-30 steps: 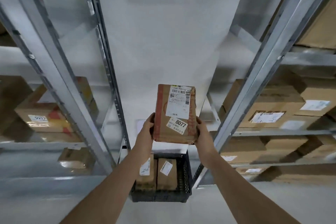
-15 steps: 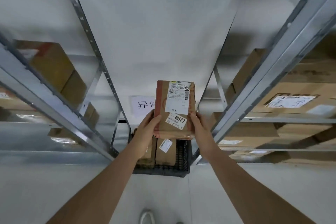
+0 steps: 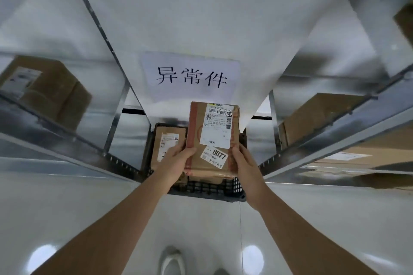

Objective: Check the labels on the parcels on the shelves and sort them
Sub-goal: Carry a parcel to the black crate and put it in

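Gripping flat cardboard parcel [image 3: 211, 140]: left hand [image 3: 176, 161], right hand [image 3: 243, 163].

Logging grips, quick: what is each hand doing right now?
Left hand: holds the parcel by its left edge.
Right hand: holds the parcel's right edge.
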